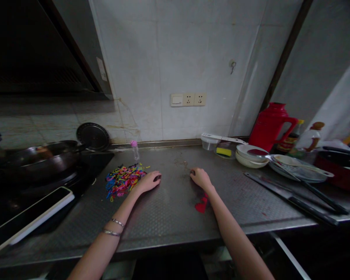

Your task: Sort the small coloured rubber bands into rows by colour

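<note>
A heap of small multicoloured loops (pixel 124 181), resembling little elastic bands, lies on the metal counter. My left hand (pixel 149 182) rests at the heap's right edge, fingers loosely curled in, nothing seen in it. Behind the heap stands a small clear bottle (pixel 135 152) with a pink cap. Farther right, my right hand (pixel 200 178) is on the counter, its fingers curled under and no object showing. A red heart-shaped piece (pixel 201 206) lies beside my right forearm, which covers part of it. Bare counter separates the two hands.
At left are a pan (pixel 43 157) on the stove and a phone (pixel 32 217) on a white block. To the right stand bowls (pixel 252 158), a red thermos jug (pixel 270 128), a long knife (pixel 291 198) and a yellow sponge (pixel 223 151). The tiled wall closes off the back.
</note>
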`<action>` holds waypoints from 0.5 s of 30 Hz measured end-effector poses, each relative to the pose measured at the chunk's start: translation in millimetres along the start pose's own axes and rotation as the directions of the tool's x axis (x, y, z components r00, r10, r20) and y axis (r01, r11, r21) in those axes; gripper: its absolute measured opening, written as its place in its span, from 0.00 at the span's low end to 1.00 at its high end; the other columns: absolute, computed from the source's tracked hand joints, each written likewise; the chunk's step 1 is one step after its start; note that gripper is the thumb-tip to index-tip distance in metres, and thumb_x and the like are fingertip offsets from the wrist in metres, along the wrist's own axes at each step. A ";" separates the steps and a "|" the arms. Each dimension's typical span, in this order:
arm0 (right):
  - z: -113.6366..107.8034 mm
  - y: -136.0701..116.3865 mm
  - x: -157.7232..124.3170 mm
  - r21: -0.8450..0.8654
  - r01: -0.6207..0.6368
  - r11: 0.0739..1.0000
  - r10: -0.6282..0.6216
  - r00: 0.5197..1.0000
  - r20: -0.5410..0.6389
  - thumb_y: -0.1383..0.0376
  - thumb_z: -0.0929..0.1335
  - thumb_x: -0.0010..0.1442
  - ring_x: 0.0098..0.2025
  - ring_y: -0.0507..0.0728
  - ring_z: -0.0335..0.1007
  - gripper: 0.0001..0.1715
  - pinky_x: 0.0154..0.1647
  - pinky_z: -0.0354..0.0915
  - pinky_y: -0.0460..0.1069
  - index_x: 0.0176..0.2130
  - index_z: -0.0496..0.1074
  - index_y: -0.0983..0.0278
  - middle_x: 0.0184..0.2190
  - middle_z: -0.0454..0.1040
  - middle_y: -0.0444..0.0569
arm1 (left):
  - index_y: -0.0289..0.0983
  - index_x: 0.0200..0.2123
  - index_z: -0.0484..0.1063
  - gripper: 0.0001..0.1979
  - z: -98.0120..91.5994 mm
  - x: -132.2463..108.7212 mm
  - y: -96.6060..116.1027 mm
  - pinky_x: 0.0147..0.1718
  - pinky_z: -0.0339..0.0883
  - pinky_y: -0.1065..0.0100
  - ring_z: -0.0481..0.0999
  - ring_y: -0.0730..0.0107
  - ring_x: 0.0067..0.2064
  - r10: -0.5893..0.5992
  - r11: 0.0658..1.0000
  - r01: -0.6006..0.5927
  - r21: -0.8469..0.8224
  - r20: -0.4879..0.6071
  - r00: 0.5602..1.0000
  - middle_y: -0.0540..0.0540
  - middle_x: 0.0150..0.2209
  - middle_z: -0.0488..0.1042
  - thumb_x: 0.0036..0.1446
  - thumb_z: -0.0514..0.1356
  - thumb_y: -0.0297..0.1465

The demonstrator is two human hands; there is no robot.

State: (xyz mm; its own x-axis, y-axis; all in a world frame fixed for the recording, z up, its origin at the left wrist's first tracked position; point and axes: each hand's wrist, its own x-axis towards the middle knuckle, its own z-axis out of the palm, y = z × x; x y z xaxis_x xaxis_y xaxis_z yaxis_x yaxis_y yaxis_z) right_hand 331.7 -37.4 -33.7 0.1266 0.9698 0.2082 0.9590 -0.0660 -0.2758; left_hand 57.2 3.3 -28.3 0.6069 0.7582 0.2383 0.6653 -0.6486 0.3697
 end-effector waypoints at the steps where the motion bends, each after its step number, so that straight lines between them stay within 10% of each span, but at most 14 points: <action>1: -0.4 -0.3 0.0 0.001 -0.004 1.000 0.004 1.000 0.003 0.65 0.61 0.54 0.43 0.56 0.67 0.17 0.40 0.59 0.46 0.42 0.71 0.63 0.40 0.73 0.54 | 0.37 0.44 0.69 0.16 0.1 0.3 0.3 0.52 0.54 0.66 0.65 0.64 0.51 -0.006 1.000 0.006 -0.004 0.000 1.000 0.44 0.49 0.68 0.52 0.52 0.32; 15: 0.3 -3.3 0.0 0.002 -0.030 1.000 0.030 0.999 -0.021 0.64 0.60 0.54 0.42 0.58 0.68 0.19 0.39 0.60 0.47 0.44 0.70 0.63 0.39 0.73 0.54 | 0.38 0.45 0.69 0.17 2.0 0.6 -8.0 0.53 0.54 0.66 0.64 0.65 0.52 0.015 0.999 -0.015 0.029 0.002 1.000 0.43 0.50 0.67 0.53 0.50 0.33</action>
State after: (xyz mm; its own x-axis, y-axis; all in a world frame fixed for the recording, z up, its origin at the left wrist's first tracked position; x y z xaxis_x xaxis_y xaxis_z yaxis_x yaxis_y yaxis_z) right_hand 328.5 -37.1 -33.1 0.1609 0.9623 0.2191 0.9542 -0.0950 -0.2836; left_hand 53.1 8.8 -32.9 0.6175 0.7483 0.2423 0.6682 -0.6616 0.3403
